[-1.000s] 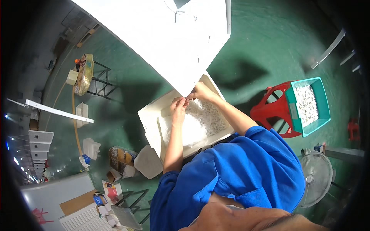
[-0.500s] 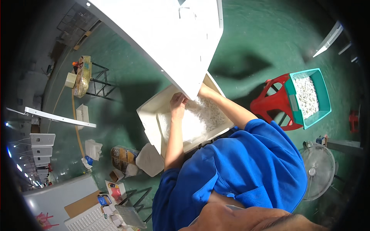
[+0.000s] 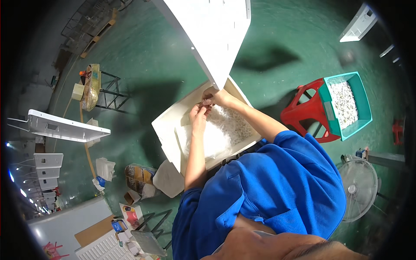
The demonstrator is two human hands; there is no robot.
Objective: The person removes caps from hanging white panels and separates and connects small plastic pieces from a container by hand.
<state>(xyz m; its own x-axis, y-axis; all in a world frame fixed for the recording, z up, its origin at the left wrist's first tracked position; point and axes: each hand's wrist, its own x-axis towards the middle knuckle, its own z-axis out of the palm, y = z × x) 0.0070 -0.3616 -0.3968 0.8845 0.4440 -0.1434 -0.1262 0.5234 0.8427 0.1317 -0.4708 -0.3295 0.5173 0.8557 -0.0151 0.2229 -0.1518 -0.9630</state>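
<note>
A factory workshop: white panels (image 3: 51, 163) hang in a row above a green floor (image 3: 268, 26) with a yellow line (image 3: 90, 160); small pale parts (image 3: 343, 105) lie in 2 containers, a cream tub (image 3: 167, 129) and a teal bin (image 3: 365, 113); cardboard (image 3: 95, 229) lies at the right edge of a grey table (image 3: 65, 222).

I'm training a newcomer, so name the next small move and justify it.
Perhaps ease the right hand slightly away from the panel: the panel's lower corner appears right by that hand, though contact is unclear, while its fingertips meet those of the left hand over the bin.
</note>
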